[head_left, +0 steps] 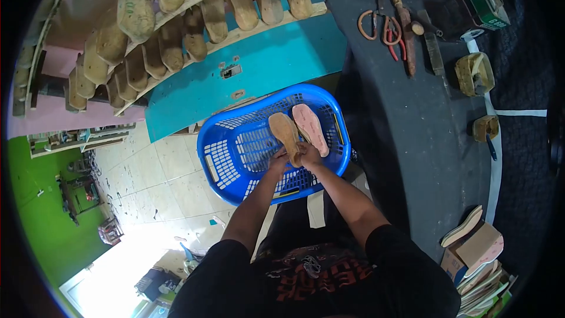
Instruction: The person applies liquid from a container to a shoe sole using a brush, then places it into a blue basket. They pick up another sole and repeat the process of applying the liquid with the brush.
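Note:
Both my hands are closed around the narrow end of a brown, foot-shaped piece [283,128], which looks like a wooden shoe last. My left hand [278,159] grips it from the left, and my right hand [309,156] from the right. Just beside it is a pink shoe insole [309,125] with red print; whether a last lies under it is hard to tell. Both pieces appear over the right half of a blue plastic basket [206,141] in front of me. My fingertips are partly hidden.
Wooden shoe lasts [215,19] line racks at the upper left, above a turquoise board [282,53]. On the dark worktable [406,141] to my right lie scissors [388,30], red-handled pliers [395,47], a file [434,50] and pots [474,74]. A box [478,242] of insoles stands lower right.

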Motion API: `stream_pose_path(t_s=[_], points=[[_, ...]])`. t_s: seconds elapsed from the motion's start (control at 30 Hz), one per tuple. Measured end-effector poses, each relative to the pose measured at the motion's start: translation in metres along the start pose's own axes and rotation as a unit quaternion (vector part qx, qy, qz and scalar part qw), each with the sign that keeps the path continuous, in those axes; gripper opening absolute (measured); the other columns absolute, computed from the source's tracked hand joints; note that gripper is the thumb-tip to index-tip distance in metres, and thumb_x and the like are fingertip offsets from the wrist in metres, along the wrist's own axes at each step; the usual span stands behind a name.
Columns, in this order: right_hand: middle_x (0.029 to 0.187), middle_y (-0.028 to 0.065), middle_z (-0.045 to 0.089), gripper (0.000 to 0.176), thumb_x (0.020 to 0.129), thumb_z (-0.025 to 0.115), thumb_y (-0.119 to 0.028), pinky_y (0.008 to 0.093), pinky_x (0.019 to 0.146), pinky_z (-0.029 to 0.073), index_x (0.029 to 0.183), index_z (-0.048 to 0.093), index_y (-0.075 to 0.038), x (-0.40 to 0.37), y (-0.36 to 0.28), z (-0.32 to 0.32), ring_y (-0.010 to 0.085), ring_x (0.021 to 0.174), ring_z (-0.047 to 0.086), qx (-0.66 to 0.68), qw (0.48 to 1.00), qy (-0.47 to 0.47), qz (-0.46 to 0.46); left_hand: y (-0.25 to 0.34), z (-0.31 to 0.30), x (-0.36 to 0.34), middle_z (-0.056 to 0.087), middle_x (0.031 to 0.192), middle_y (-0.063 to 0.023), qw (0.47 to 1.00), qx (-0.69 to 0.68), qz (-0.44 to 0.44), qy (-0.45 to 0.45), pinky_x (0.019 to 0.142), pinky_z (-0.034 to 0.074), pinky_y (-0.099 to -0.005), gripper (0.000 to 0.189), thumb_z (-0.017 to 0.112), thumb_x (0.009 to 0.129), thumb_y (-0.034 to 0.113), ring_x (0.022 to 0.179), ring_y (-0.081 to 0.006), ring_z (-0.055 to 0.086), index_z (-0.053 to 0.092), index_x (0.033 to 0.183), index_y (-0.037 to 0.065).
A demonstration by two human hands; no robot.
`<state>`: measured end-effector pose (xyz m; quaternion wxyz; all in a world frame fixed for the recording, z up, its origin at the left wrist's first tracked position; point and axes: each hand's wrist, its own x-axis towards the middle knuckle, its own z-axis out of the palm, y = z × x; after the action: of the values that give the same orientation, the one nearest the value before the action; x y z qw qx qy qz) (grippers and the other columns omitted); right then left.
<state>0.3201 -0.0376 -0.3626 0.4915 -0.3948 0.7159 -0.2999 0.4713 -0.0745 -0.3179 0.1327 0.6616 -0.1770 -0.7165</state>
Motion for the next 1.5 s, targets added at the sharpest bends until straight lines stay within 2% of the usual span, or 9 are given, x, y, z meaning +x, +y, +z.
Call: stream_pose_path(t_s=[0.23,0.33,0.4,0.63,0.7,1.0,1.27,1.4,1.5], points=[[0.116,0.0224,0.073,0.033,0.099,0.052,-0.019,0.0446,0.095,0.054,0.124,0.068,-0.003,-0.012,-0.005,-0.034,0.0375,0.111,0.070,-0.066,0.988,-0.083,0.112,-0.001,0.011,0.026,0.042,0.162,-0.0063,0.995,0.099,-0.001,-0.019,0.104,0.039,-0.0648,0.073,0.061,0.100,0.037,0.145,-0.0310,0.042,0.033,0.164,0.018],[0.100,0.0163,0.074,0.034,0.098,0.066,-0.021,0.0388,0.081,0.058,0.127,0.066,-0.004,-0.039,0.008,-0.048,0.0282,0.090,0.074,-0.051,0.993,0.030,-0.100,0.003,0.008,0.012,0.043,0.162,-0.0071,0.994,0.091,-0.015,-0.062,0.106,0.038,-0.0625,0.072,0.058,0.102,0.037,0.147,-0.0311,0.042,0.028,0.165,0.017],[0.110,0.0157,0.074,0.036,0.096,0.068,-0.016,0.0380,0.092,0.056,0.129,0.064,-0.002,-0.052,-0.007,-0.073,0.0268,0.103,0.072,-0.027,0.999,-0.019,0.004,0.002,0.009,0.000,0.044,0.161,-0.0066,0.992,0.093,-0.019,-0.084,0.104,0.040,-0.0599,0.070,0.055,0.104,0.039,0.145,-0.0296,0.043,0.030,0.165,0.017],[0.117,0.0104,0.071,0.038,0.093,0.063,0.001,0.0332,0.094,0.055,0.130,0.063,0.001,-0.092,-0.066,-0.167,0.0179,0.109,0.066,0.140,0.986,-0.073,0.056,0.034,0.065,-0.096,0.069,0.120,-0.0082,0.979,0.102,0.081,-0.157,0.091,0.054,-0.0414,0.035,0.048,0.107,0.022,0.112,-0.0208,0.067,0.054,0.140,0.009],[0.116,0.0090,0.071,0.040,0.092,0.062,0.003,0.0327,0.093,0.055,0.132,0.063,0.000,-0.114,-0.086,-0.195,0.0167,0.109,0.066,0.161,0.986,-0.035,0.003,0.051,0.096,-0.139,0.067,0.103,-0.0082,0.970,0.101,0.101,-0.197,0.085,0.058,-0.0343,0.026,0.050,0.107,0.021,0.103,-0.0191,0.069,0.059,0.127,0.006],[0.123,0.0131,0.071,0.041,0.098,0.066,-0.014,0.0365,0.094,0.055,0.137,0.060,-0.005,-0.274,-0.158,-0.326,0.0204,0.107,0.068,0.229,0.940,0.207,-0.148,0.089,0.267,-0.262,0.069,0.119,-0.0106,0.842,0.163,0.111,-0.502,0.096,0.053,-0.0381,0.049,0.039,0.112,0.043,0.108,-0.0190,0.065,0.059,0.130,0.002],[0.127,0.0137,0.065,0.052,0.091,0.065,-0.005,0.0323,0.084,0.054,0.142,0.056,-0.006,-0.382,-0.126,-0.377,0.0213,0.103,0.066,0.118,0.881,0.455,-0.059,0.023,0.385,-0.315,0.068,0.129,-0.0138,0.743,0.284,0.070,-0.602,0.101,0.051,-0.0376,0.047,0.042,0.112,0.039,0.120,-0.0218,0.065,0.057,0.136,0.002],[0.142,0.0206,0.052,0.049,0.083,0.071,-0.007,0.0513,0.111,0.038,0.131,0.060,-0.004,-0.420,-0.093,-0.391,0.0429,0.131,0.048,-0.105,0.773,0.620,0.084,-0.011,0.423,-0.348,0.056,0.150,-0.0127,0.704,0.316,0.017,-0.635,0.108,0.046,-0.0402,0.055,0.044,0.111,0.039,0.131,-0.0233,0.058,0.043,0.156,0.006],[0.151,0.0228,0.040,0.055,0.083,0.074,-0.009,0.0547,0.113,0.034,0.135,0.056,-0.004,-0.448,-0.076,-0.407,0.0450,0.135,0.041,-0.137,0.736,0.641,0.169,-0.034,0.446,-0.356,0.048,0.158,-0.0109,0.674,0.356,-0.004,-0.647,0.112,0.042,-0.0406,0.063,0.048,0.109,0.041,0.139,-0.0217,0.050,0.035,0.162,0.009]])
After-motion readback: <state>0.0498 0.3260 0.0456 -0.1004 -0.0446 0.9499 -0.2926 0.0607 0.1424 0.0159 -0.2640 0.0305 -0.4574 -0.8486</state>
